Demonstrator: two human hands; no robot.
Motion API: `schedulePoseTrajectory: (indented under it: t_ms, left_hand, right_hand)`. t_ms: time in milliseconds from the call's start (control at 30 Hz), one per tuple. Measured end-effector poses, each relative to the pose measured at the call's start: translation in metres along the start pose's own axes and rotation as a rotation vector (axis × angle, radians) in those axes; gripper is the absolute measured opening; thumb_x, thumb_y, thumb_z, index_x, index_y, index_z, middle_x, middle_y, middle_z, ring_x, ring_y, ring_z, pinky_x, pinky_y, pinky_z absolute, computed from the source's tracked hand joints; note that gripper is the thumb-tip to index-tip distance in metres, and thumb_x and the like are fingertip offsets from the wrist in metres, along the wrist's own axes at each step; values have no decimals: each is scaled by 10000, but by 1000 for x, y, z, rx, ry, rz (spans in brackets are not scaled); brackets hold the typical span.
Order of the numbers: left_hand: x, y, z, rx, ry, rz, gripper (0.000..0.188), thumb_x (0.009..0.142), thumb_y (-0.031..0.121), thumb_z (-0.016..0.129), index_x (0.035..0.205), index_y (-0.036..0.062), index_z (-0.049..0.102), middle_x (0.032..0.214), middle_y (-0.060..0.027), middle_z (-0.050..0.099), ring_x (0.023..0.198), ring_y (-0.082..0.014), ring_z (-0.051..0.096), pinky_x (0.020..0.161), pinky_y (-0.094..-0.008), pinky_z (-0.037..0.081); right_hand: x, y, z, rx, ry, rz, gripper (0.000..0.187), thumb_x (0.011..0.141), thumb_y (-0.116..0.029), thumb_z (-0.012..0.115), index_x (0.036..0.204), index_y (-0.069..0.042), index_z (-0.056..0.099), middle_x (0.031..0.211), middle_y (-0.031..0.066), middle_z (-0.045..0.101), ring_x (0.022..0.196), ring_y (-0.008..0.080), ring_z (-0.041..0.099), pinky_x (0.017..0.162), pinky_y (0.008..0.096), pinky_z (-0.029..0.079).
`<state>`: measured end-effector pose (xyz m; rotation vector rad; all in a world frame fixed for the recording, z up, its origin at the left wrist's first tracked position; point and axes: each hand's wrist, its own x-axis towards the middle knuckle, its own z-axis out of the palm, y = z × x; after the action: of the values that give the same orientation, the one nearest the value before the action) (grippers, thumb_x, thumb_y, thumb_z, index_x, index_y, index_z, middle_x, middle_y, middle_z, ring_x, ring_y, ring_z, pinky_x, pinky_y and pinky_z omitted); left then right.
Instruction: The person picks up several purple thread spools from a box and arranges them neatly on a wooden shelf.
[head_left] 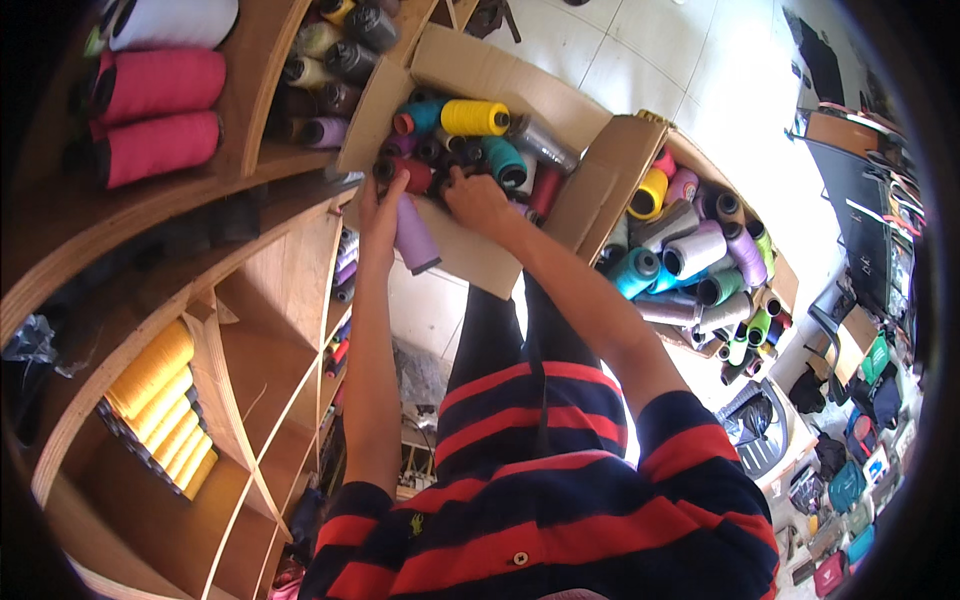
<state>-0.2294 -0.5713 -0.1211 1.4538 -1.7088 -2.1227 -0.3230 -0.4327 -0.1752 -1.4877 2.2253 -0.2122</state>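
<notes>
Gripping one lilac spool (417,238) in the left hand (381,215), over the near flap (482,256) of the cardboard box (505,75); resting the right hand (478,203) among many spools (474,118) left inside, cannot tell whether gripping any.

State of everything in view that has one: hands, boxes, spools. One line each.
Left hand: closed on the purple spool.
Right hand: fingers bent, in among the left box's spools; grip unclear.
Purple spool: held, tilted, thread wound on.
Left box: open, spools jumbled inside.
Right box: open, heaped with mixed spools.
Pink spools: on their sides, shelved.
Yellow spools: stacked on their sides, shelved.
</notes>
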Motion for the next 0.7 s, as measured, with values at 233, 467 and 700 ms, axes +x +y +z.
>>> schedulePoseTrajectory:
  t_ms: [233,467,700]
  left_hand:
    - [4,3,1,40,-26,-35,385,857,312,676,1116,67,531,796,-43,583,642,-112,571,564,-250,462]
    - [12,18,5,-22,-50,-55,392,849,326,685,1094,65,524,737,-34,572,638,-101,568,556,-242,457]
    - [31,15,3,-65,-106,-164,440,836,331,695,1142,73,511,723,-35,569,622,-105,562,562,-243,457]
  right_hand:
    - [-20,-9,-10,140,148,43,231,799,-92,554,1017,-63,625,1079,174,525,674,297,662,589,388,540]
    - [-53,-20,-56,431,256,244,272,728,-89,639,990,-49,578,1091,154,528,776,336,651,656,416,530]
    - [-87,-19,-61,916,769,468,261,774,-91,620,1008,-15,529,901,162,598,784,323,637,694,401,504]
